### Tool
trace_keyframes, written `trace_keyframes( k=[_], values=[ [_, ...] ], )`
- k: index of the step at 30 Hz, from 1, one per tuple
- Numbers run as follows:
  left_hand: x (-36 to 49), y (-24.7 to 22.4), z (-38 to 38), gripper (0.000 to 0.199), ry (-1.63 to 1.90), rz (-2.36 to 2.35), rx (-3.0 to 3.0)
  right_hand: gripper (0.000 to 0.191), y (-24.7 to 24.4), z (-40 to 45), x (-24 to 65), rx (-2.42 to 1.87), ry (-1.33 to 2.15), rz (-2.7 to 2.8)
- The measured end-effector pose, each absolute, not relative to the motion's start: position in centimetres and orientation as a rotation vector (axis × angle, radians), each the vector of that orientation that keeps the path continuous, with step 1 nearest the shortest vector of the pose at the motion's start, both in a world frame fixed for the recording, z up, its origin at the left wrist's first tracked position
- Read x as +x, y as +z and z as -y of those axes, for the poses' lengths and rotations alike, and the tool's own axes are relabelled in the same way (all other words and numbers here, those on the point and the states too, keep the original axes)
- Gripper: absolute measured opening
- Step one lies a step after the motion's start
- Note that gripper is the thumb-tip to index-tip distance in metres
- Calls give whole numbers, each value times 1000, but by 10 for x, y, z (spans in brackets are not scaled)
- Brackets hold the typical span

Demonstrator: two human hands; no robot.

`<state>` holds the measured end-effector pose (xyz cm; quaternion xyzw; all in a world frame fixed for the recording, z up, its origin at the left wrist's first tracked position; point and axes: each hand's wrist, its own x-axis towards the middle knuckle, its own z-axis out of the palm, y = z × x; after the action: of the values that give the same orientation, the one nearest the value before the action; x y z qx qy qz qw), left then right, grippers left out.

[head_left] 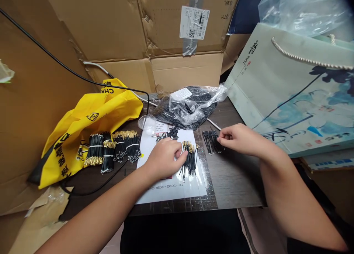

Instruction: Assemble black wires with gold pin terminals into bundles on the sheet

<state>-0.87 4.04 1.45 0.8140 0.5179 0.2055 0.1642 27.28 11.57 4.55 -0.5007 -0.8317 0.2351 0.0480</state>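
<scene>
My left hand [166,158] is over a white printed sheet [146,195], fingers curled and thumb against the index finger; what they pinch, if anything, is hidden. Right beside its fingertips lies a pile of short black wires with gold ends [190,160]. My right hand [236,138] is closed at the right edge of a row of black wires [210,141] lying on the dark table. Its fingertips meet at that row, but I cannot make out what is between them. Small black tubes [172,133] are scattered at the top of the sheet.
Banded bundles of gold-ended black wires [95,148] stand left, by a yellow bag [96,110]. A round clear plastic lid [147,123] and a clear bag of black pieces [190,104] sit behind. Cardboard [116,25] walls the back; a paper gift bag [298,91] stands right. A black cable [69,68] crosses left.
</scene>
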Motion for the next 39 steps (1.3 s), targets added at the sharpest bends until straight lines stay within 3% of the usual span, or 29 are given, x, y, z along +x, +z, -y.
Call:
trace_keyframes(
  k=[7, 12, 19, 24, 29, 35, 39],
  values=[
    [-4, 10, -37, 35, 358, -1437, 2491, 21, 34, -112, 265, -1654, 383, 2640],
    [-2, 9, -36, 33, 360, -1435, 2492, 20, 27, -111, 261, -1683, 329, 2657],
    [-2, 7, -36, 32, 381, -1439, 2479, 41, 29, -111, 263, -1632, 297, 2606],
    [-3, 7, -39, 34, 434, -1425, 2398, 22, 31, -114, 248, -1548, 396, 2457],
    [-6, 12, -41, 35, 605, -1393, 2237, 11, 31, -121, 213, -1194, 464, 2507],
    [-15, 23, -41, 21, 1129, -1346, 1924, 12, 37, -136, 165, -830, 427, 2753],
    [-17, 22, -42, 25, 1245, -1340, 1685, 9, 30, -136, 143, -856, 301, 2878]
  ],
)
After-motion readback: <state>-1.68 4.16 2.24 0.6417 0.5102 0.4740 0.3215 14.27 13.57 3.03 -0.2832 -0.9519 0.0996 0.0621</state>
